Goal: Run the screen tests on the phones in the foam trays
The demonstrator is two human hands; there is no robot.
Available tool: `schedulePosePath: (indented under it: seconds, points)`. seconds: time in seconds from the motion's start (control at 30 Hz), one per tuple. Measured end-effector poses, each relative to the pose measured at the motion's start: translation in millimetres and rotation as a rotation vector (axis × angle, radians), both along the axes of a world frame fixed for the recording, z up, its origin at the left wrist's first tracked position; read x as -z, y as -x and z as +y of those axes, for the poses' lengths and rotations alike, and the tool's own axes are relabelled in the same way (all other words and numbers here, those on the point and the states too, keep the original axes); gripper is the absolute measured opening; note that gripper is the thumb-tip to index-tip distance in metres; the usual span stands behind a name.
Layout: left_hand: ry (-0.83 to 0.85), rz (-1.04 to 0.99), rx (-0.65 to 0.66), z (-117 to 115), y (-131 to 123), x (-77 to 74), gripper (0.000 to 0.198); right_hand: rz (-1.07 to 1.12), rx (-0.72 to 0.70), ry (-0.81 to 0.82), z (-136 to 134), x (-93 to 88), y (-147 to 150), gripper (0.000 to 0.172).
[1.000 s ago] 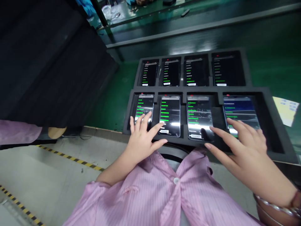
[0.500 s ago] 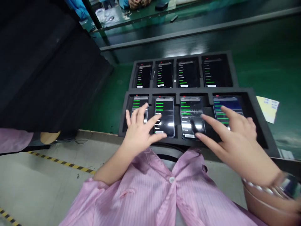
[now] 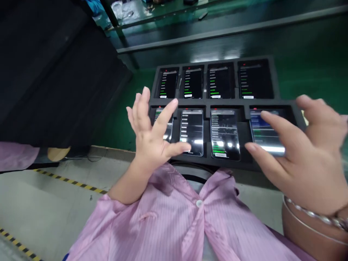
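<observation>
Across the head view I am watching, a green workbench (image 3: 293,74) stretches away toward the top. Black cloth (image 3: 54,72) fills the upper left, and the person's pink striped shirt (image 3: 168,232) takes up the bottom middle. On the bench sit a back tray (image 3: 275,83) and a front tray (image 3: 246,136), both dark, each holding four phones (image 3: 220,82) in a row of compartments. I see the right hand (image 3: 312,159) at the front tray's right end, fingers spread and grasping nothing; its index fingertip is over the upper left of the fourth phone (image 3: 265,135), its thumb near that phone's left edge. The left hand (image 3: 150,141) is likewise spread and holds nothing, partly covering the first phone (image 3: 169,130), its thumb over the bottom of the second phone (image 3: 191,127). I cannot tell whether either hand touches a phone. Between the hands, the third phone (image 3: 225,134) lies uncovered. A beaded bracelet (image 3: 312,212) circles the right wrist.
</observation>
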State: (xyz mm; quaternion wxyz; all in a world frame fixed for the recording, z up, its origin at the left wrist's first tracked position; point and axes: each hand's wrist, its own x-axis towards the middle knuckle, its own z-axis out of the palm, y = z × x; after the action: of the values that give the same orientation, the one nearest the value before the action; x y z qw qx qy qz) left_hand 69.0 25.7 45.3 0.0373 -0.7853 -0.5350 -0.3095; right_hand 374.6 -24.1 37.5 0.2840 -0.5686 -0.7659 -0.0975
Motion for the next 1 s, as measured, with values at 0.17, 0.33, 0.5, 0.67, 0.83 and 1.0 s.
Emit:
schedulePosePath:
  seconds: [0.17,0.33,0.5,0.67,0.83,1.0]
  points:
    - [0.065,0.005,0.1,-26,10,19.9,0.091,0.007,-0.052,0.125,-22,27.9,10,0.056]
    - [0.149,0.071,0.058,-22,5,66.6,0.081,-0.069,0.028,0.266,-19,60.2,18,0.062]
    - [0.176,0.144,0.049,-23,-4,67.5,0.072,-0.09,0.023,0.29,-17,60.2,20,0.07]
    - [0.279,0.177,0.034,-19,-6,61.6,0.08,-0.057,0.024,0.267,-13,66.2,22,0.078]
    - [0.39,0.203,0.049,-12,-9,61.4,0.095,-0.014,0.067,0.271,-9,67.1,26,0.086]
    - [0.414,0.183,0.072,-8,-14,65.6,0.087,-0.002,0.093,0.289,-9,66.0,25,0.089]
